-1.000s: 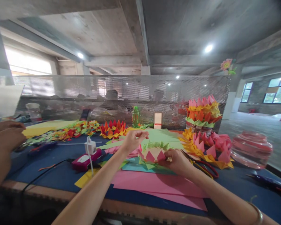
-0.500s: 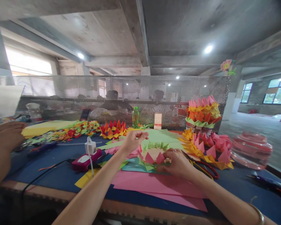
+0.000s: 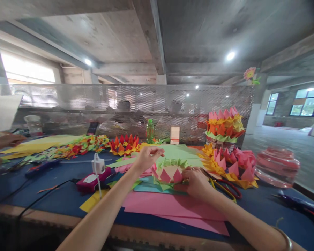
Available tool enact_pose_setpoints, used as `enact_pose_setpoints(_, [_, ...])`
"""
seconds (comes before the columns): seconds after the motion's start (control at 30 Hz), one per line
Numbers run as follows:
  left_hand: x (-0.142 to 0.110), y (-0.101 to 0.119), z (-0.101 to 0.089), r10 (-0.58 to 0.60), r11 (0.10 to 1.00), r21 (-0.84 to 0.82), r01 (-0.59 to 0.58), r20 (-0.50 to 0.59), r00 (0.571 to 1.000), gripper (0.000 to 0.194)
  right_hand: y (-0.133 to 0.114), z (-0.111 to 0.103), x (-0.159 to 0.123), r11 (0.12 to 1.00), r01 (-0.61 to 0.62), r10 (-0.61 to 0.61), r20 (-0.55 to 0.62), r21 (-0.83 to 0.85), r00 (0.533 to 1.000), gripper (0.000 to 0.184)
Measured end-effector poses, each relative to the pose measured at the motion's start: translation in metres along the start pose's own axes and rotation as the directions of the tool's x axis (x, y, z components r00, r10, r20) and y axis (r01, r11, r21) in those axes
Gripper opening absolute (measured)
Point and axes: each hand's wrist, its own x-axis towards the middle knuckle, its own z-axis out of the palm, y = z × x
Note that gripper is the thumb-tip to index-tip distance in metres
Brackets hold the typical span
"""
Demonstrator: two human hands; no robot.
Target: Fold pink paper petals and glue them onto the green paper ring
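A paper crown ring (image 3: 170, 175) with pink points on its outer wall and pale green points at rim and base rests on stacked coloured paper before me. My right hand (image 3: 195, 179) grips its right side, thumb underneath and fingers at the wall. My left hand (image 3: 149, 157) hovers by the ring's upper left, fingers curled and tips pinched together; whatever they may hold is too small to tell. Under the ring lie blue sheets (image 3: 146, 186) and pink sheets (image 3: 172, 207). Scissors (image 3: 229, 188) with red and yellow handles lie just right of my right hand.
A magenta power strip (image 3: 92, 180) with a white charger (image 3: 98, 164) stands left of my forearm. Finished crowns (image 3: 225, 129) stack at the right, near a clear pink jar (image 3: 277, 167). A green bottle (image 3: 150, 130) stands behind. A co-worker's hand (image 3: 6, 140) is at far left.
The ring has turned slightly in my right hand and shows more of its pink points. My left hand stays nearly still. The co-worker's arm has drawn back to the left.
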Motion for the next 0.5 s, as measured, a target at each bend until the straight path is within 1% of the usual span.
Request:
enact_pose_setpoints(0.13, [0.001,-0.0023,0.0007,-0.011,1.0,0.009,0.011,0.007,1.0,0.027,0.0003,0.0023,0.001,1.0,0.002,-0.002,0.016,0.005,1.0,0.025])
enact_pose_setpoints(0.5, [0.0006,-0.0045,0.0019,-0.022,1.0,0.015,0.022,-0.003,1.0,0.029,-0.0022,-0.0034,0.0005,1.0,0.003,-0.003,0.038,-0.012,0.999,0.025])
